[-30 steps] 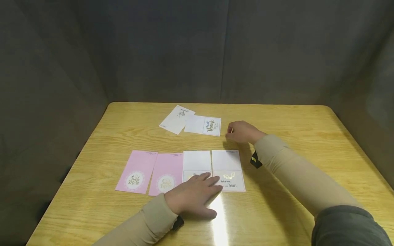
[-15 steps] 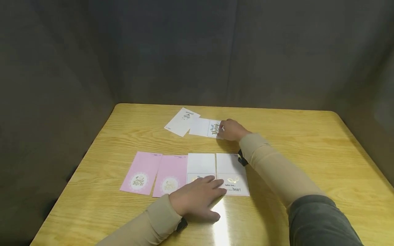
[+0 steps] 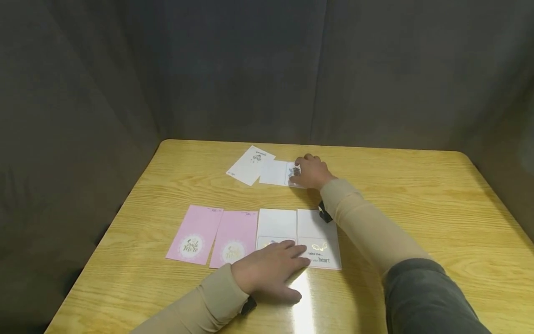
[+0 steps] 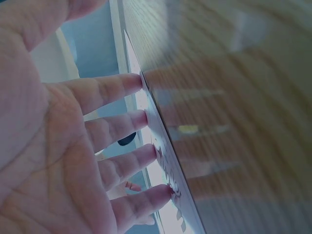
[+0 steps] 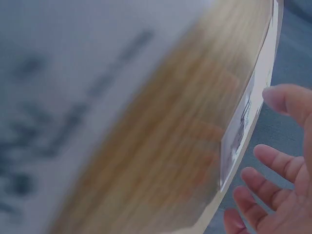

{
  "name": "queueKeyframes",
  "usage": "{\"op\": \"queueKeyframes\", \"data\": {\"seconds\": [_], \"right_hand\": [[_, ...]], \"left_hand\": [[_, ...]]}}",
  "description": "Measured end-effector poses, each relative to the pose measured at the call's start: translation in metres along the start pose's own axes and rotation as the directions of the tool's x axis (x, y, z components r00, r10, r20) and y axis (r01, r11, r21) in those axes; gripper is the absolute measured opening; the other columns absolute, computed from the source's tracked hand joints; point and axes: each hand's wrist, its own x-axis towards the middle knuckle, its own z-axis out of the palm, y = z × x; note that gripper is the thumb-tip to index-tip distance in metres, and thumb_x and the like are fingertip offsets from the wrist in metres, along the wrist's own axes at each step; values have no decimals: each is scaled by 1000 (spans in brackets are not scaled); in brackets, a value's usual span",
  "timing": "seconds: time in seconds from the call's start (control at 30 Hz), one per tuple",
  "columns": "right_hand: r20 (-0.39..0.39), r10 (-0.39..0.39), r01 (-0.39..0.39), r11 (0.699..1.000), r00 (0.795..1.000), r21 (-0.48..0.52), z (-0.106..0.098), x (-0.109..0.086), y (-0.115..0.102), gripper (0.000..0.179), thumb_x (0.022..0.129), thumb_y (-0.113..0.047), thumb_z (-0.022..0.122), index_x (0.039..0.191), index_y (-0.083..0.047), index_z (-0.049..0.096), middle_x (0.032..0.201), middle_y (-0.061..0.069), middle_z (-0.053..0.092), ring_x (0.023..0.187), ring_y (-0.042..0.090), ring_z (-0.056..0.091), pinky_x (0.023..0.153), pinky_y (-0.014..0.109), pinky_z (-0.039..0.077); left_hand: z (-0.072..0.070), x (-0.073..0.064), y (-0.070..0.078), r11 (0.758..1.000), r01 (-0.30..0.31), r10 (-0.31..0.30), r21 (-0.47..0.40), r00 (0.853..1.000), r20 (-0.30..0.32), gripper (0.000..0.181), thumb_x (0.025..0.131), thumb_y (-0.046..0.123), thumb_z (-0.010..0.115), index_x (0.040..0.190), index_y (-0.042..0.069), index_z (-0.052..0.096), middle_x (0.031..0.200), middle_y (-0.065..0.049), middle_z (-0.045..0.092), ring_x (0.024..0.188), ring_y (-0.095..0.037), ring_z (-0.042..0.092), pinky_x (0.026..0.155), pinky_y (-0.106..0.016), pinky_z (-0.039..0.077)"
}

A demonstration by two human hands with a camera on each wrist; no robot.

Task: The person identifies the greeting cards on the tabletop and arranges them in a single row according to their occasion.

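My left hand (image 3: 271, 269) lies with spread fingers over two white cards in the front row. Its fingertips rest on the left white card (image 3: 277, 222) and on the "heart" card (image 3: 319, 239); the left wrist view shows those fingers (image 4: 122, 163) straight. At the back, my right hand (image 3: 310, 171) reaches over the printed end of the white "thank" card (image 3: 273, 172), covering part of the print. Seen from the right wrist, its thumb and fingers stand apart and loosely bent beside that card (image 5: 239, 129), pinching nothing.
Two pink "Smile More" cards (image 3: 196, 225) lie left of the white ones in the front row. Another white card (image 3: 250, 164) with a small drawing lies slanted at the back, its corner against the "thank" card. Dark curtains (image 3: 238, 69) surround the wooden table (image 3: 417, 199).
My right hand has moved left from beside the "thank" card to over its printed end, and its fingers have spread. The left hand has stayed on the white cards. The view has shifted slightly.
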Motion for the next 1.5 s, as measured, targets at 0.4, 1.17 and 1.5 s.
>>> {"op": "queueKeyframes", "data": {"seconds": [0.4,1.17,1.5], "right_hand": [[55,76,-73,996,996,-59,0,14,-4,81,90,-51,71,153,-6,47,155,22,44,140,43,40,116,61,29],[84,136,-125,984,987,-128,-6,7,14,92,85,-59,77,153,-4,47,151,26,44,137,47,40,110,65,29],[7,126,-125,990,992,-68,-17,0,28,62,96,-36,71,146,-4,53,137,23,57,123,42,53,109,63,31]], "left_hand": [[2,3,8,1000,-7,7,4,1000,21,70,89,54,66,150,20,56,161,-2,41,149,-26,36,116,-43,38],[3,7,13,1000,5,-6,23,1000,24,71,89,55,68,150,22,55,162,-1,40,150,-25,34,117,-45,37],[4,13,14,999,2,-3,42,1000,18,69,89,54,67,149,22,57,161,-1,42,149,-25,36,117,-44,37]]}}
